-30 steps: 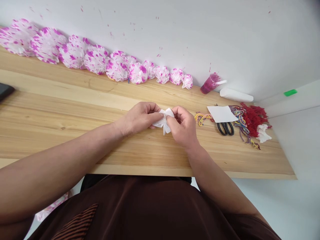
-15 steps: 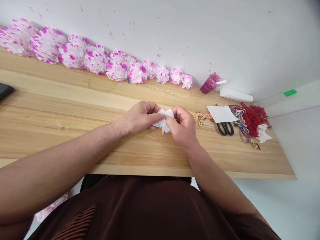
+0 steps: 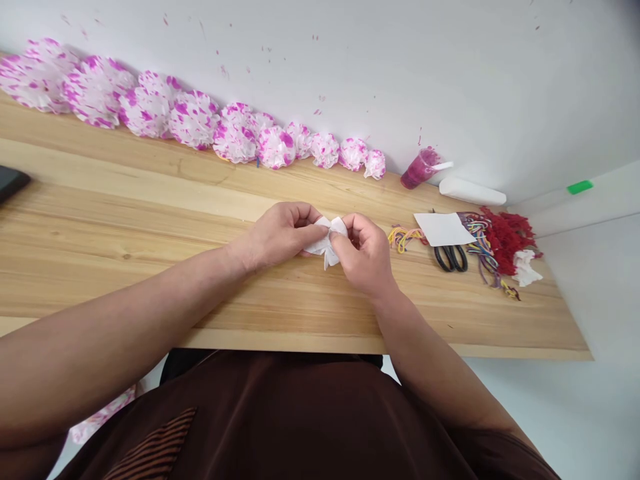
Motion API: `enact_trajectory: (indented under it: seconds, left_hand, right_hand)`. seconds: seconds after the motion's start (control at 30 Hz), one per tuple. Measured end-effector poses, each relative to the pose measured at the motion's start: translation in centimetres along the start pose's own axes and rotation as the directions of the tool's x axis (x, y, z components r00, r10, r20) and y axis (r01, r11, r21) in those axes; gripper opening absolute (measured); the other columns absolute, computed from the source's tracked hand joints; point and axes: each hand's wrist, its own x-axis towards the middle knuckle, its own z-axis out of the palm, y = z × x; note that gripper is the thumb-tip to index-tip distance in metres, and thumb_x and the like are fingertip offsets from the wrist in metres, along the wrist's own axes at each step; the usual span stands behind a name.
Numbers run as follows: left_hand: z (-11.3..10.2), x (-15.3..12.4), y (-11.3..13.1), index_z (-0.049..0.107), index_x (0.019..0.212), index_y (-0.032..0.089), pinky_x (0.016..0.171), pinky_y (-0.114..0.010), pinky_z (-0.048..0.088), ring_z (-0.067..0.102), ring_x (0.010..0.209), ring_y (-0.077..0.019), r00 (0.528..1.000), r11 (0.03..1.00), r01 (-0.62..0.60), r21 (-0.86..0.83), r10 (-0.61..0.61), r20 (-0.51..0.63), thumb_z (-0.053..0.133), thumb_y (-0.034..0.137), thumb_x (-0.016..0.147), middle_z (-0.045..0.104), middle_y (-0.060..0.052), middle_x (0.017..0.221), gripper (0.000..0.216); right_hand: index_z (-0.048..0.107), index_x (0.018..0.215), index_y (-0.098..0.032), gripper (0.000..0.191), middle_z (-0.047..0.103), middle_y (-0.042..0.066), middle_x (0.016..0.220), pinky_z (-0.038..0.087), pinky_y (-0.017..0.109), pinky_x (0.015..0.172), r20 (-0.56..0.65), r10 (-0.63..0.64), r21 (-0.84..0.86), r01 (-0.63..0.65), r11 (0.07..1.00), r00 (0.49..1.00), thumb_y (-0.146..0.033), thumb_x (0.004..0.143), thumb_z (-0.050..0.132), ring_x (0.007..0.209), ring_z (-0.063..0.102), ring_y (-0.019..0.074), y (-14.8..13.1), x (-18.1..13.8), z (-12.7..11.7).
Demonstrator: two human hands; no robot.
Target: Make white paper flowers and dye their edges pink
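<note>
A small folded piece of white tissue paper (image 3: 327, 252) is pinched between both hands above the wooden table. My left hand (image 3: 285, 233) grips its left side, thumb on top and fingers curled beneath. On the other side my right hand (image 3: 367, 253) pinches it, the thumb pressed near the gathered middle. The two thumb tips almost meet there. Layers of the paper fan out above and below the thumbs. Fingers cover much of the paper, so its full shape is hidden.
White-and-magenta paper pompoms (image 3: 195, 119) line the wall. To the right are a cup of magenta liquid (image 3: 419, 168), a white roll (image 3: 473, 191), a white sheet (image 3: 445, 229) over black-handled scissors (image 3: 451, 259), yarn pieces (image 3: 406, 238) and a red bundle (image 3: 505, 237). A dark object (image 3: 13, 183) lies left.
Almost nothing differs. Both hands keep their pinch on the tissue paper, with only a very slight shift of the fingers and the view.
</note>
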Motion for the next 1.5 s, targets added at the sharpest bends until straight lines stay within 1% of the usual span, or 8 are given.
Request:
enact_trajectory:
  seconds: [0.47, 0.6, 0.73, 0.83, 0.9, 1.1, 1.27, 1.5]
  left_hand:
    - [0.1, -0.2, 0.0, 0.065, 0.081, 0.016, 0.057, -0.024, 0.054, 0.061, 0.063, -0.0125, 1.000, 0.994, -0.005, -0.110, 0.005, 0.005, 0.075, 0.036, 0.083, 0.065, -0.001, 0.070, 0.023]
    - [0.0, -0.2, -0.4, 0.066, 0.084, 0.016, 0.064, -0.024, 0.053, 0.063, 0.070, -0.0131, 0.985, 0.986, -0.168, -0.009, 0.167, -0.048, 0.074, 0.033, 0.084, 0.069, -0.002, 0.077, 0.019]
    - [0.2, -0.3, -0.8, 0.070, 0.089, 0.017, 0.077, -0.027, 0.056, 0.068, 0.092, -0.0179, 0.914, 0.909, -0.375, 0.181, 0.395, -0.089, 0.071, 0.031, 0.087, 0.074, -0.008, 0.101, 0.014]
    - [0.3, -0.5, -0.8, 0.069, 0.085, 0.018, 0.083, -0.030, 0.057, 0.068, 0.092, -0.0181, 0.867, 0.844, -0.465, 0.268, 0.495, -0.054, 0.068, 0.030, 0.088, 0.073, -0.009, 0.104, 0.012]
    - [0.3, -0.6, -0.7, 0.069, 0.086, 0.018, 0.085, -0.032, 0.058, 0.069, 0.093, -0.0193, 0.874, 0.850, -0.455, 0.264, 0.483, -0.048, 0.070, 0.034, 0.088, 0.073, -0.009, 0.103, 0.016]
    - [-0.2, -0.4, -0.2, 0.071, 0.091, 0.016, 0.074, -0.028, 0.054, 0.068, 0.090, -0.0203, 0.974, 0.970, -0.202, 0.137, 0.213, -0.075, 0.076, 0.045, 0.082, 0.075, -0.008, 0.098, 0.030]
    - [-0.3, -0.2, -0.2, 0.068, 0.083, 0.017, 0.073, -0.027, 0.052, 0.065, 0.082, -0.0170, 0.967, 0.970, -0.219, 0.104, 0.230, -0.110, 0.074, 0.038, 0.082, 0.072, -0.004, 0.088, 0.022]
    - [-0.1, -0.1, -0.9, 0.067, 0.087, 0.017, 0.071, -0.027, 0.051, 0.061, 0.075, -0.0145, 0.951, 0.951, -0.298, 0.087, 0.304, -0.061, 0.073, 0.032, 0.084, 0.068, -0.003, 0.088, 0.016]
  right_hand:
    - [0.053, 0.074, -0.023, 0.012, 0.050, -0.005, 0.065, 0.039, 0.028, 0.059, -0.003, -0.197, -0.162, 0.194, 0.968, 0.980, -0.017, 0.081, 0.061, 0.060, 0.045, 0.0120, -0.2, -0.6, -0.1]
    - [0.059, 0.080, -0.022, 0.006, 0.058, -0.003, 0.074, 0.042, 0.030, 0.066, -0.025, -0.200, -0.172, 0.193, 0.966, 0.979, -0.021, 0.083, 0.064, 0.068, 0.050, 0.0137, -0.4, -0.6, -0.4]
    - [0.060, 0.081, -0.022, 0.017, 0.061, 0.000, 0.079, 0.040, 0.029, 0.062, -0.036, -0.097, -0.068, 0.094, 0.993, 0.995, -0.036, 0.088, 0.066, 0.068, 0.049, 0.0134, -0.2, -0.2, -0.7]
    - [0.059, 0.077, -0.022, 0.020, 0.058, -0.002, 0.074, 0.041, 0.029, 0.064, -0.018, -0.066, 0.048, 0.066, 0.997, 0.998, -0.037, 0.088, 0.065, 0.068, 0.049, 0.0132, 0.1, 0.1, -0.8]
    - [0.058, 0.075, -0.022, 0.018, 0.059, -0.002, 0.073, 0.042, 0.028, 0.064, -0.020, -0.059, 0.102, 0.061, 0.993, 0.998, -0.034, 0.086, 0.065, 0.068, 0.050, 0.0131, 0.3, 0.2, -0.7]
    - [0.060, 0.078, -0.023, 0.015, 0.057, -0.003, 0.072, 0.037, 0.028, 0.058, -0.041, -0.074, 0.020, 0.074, 0.997, 0.996, -0.031, 0.085, 0.070, 0.062, 0.045, 0.0116, 0.3, -0.2, -0.4]
    - [0.061, 0.077, -0.022, 0.012, 0.058, -0.003, 0.071, 0.033, 0.028, 0.055, -0.023, -0.089, -0.042, 0.088, 0.995, 0.996, -0.027, 0.086, 0.068, 0.059, 0.043, 0.0109, 0.0, -0.4, -0.5]
    - [0.059, 0.075, -0.022, 0.019, 0.061, -0.002, 0.072, 0.045, 0.029, 0.065, 0.054, 0.018, 0.172, -0.027, 0.985, 0.998, -0.038, 0.084, 0.066, 0.068, 0.055, 0.0139, 0.0, 0.1, -0.6]
